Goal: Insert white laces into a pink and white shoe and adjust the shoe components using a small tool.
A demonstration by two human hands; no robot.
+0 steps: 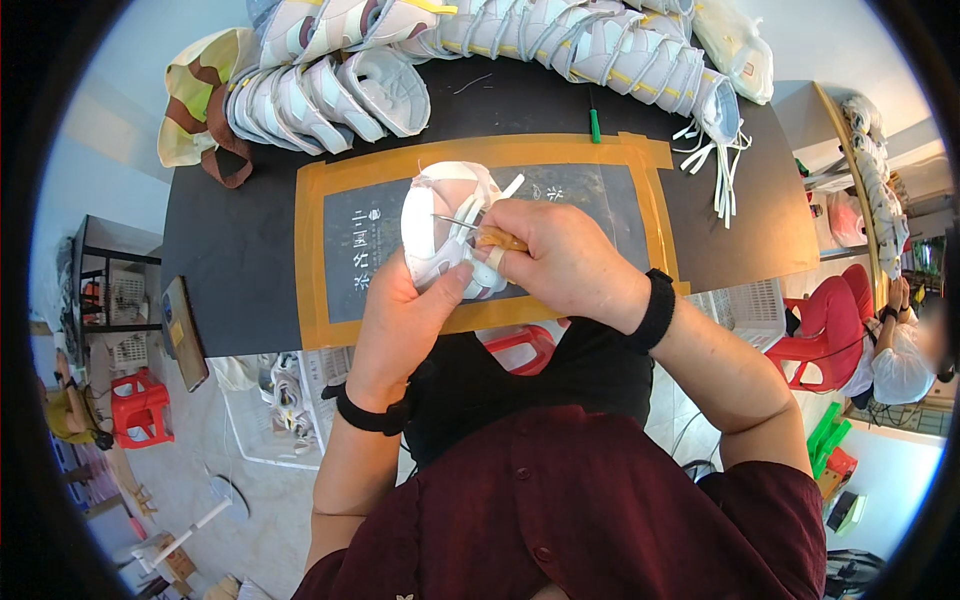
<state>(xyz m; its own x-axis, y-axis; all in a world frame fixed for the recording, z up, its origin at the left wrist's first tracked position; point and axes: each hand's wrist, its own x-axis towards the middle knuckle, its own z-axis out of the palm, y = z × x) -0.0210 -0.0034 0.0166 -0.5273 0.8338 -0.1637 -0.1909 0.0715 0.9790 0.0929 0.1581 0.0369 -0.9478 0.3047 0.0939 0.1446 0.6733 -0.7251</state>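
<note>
My left hand (412, 318) grips the lower left side of a white and pale pink shoe upper (425, 232), thumb pressed on its front. In my right hand (565, 248) is an awl (503, 238) with a short wooden handle. Its thin metal shaft points left across the upper, over the lacing area. A white shoelace (511, 187) sticks out at the upper's top right. Both hands are over a dark mat (600, 215) edged with tan tape. My right fingers partly hide the lower right of the upper.
Nested shoe uppers (385, 90) line the table's far side, beside a yellow-and-brown bag (205, 140). A green-handled tool (595, 125) and white laces (727, 180) lie nearer. A phone (183, 335) rests at the left edge. Crates (262, 425) and a red stool (142, 410) stand below. Another person (900, 350) sits right.
</note>
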